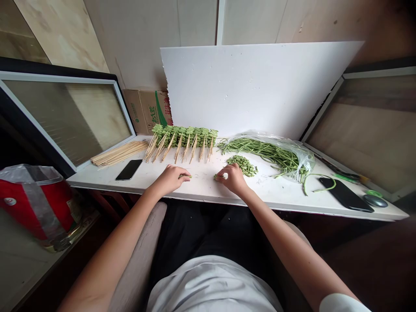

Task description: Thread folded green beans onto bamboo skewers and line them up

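My left hand (172, 180) rests on the white tabletop (203, 188), and its fingertips pinch a small green bean piece (189, 176). My right hand (231, 178) pinches another bean piece (216, 177), a short gap away from the left. Just beyond the right hand lies a heap of cut green beans (242, 165). Long beans spill from a clear plastic bag (286, 151) further right. Behind my left hand, a row of beans threaded on bamboo skewers (183, 136) stands with its points toward me. A bundle of bare skewers (120, 153) lies further left.
A black phone (129, 170) lies at the left and a larger one (346, 195) at the right, beside a dark oval object (375, 200). A white board (253, 86) closes off the back, with a cardboard box (146, 112) behind it. A red container (35, 203) stands at lower left.
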`<control>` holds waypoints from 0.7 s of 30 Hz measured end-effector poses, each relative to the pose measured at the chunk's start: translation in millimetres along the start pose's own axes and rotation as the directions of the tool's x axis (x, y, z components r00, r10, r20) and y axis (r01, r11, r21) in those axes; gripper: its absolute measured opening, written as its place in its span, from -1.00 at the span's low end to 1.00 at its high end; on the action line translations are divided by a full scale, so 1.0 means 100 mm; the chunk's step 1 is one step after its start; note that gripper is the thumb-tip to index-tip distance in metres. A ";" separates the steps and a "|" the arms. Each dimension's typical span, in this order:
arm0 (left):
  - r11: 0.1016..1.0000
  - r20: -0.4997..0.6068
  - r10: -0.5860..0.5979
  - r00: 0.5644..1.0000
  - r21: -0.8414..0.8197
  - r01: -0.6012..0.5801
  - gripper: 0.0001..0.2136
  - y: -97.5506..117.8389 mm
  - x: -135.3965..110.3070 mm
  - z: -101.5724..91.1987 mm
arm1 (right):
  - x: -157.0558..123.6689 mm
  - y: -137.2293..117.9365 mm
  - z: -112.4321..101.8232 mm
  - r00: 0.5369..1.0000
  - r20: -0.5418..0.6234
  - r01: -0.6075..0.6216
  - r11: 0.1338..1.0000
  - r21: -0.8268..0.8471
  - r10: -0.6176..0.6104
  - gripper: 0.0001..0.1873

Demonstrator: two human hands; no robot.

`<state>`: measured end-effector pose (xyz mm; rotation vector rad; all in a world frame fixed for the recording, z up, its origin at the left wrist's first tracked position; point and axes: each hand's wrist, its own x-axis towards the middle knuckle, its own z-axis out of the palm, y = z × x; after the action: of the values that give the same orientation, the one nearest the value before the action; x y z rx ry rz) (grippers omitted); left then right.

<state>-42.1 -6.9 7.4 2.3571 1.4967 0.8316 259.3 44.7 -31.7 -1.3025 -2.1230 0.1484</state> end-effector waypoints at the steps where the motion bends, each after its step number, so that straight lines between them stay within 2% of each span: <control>1: 1.000 -0.005 0.012 1.000 0.001 -0.012 -0.85 0.02 0.00 0.03 | 0.00 -0.03 0.00 0.999 -0.027 0.022 0.999 0.023 -0.021 -0.96; 4: 0.997 -0.038 0.073 0.997 0.010 -0.073 -0.67 0.10 0.01 0.13 | -0.03 -0.19 -0.01 0.990 -0.101 0.112 0.981 0.160 -0.096 -0.83; 7: 0.990 -0.064 0.137 0.989 0.050 -0.134 -0.52 0.22 0.00 0.21 | -0.08 -0.39 -0.01 0.984 -0.104 0.174 0.913 0.370 -0.146 -0.71; 11: 0.966 -0.042 0.240 0.970 0.105 -0.234 -0.53 0.39 -0.04 0.26 | -0.15 -0.55 -0.02 0.976 -0.027 0.200 0.840 0.504 -0.216 -0.68; 15: 0.954 -0.067 0.267 0.961 0.156 -0.254 -0.54 0.48 -0.07 0.20 | -0.14 -0.56 -0.06 0.984 -0.006 0.148 0.810 0.568 -0.175 -0.68; 18: 0.952 -0.195 0.270 0.943 0.201 -0.231 -0.61 0.47 -0.07 0.09 | -0.10 -0.56 -0.11 0.996 -0.012 0.077 0.772 0.631 -0.090 -0.66; 21: 0.965 -0.416 0.225 0.881 0.223 -0.141 -0.64 0.45 -0.05 0.00 | -0.07 -0.58 -0.15 0.999 -0.017 -0.015 0.695 0.719 0.040 -0.62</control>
<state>-9.4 -31.7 27.2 2.6029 1.5811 1.4082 225.7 6.1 0.1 -0.8338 -1.7146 0.8810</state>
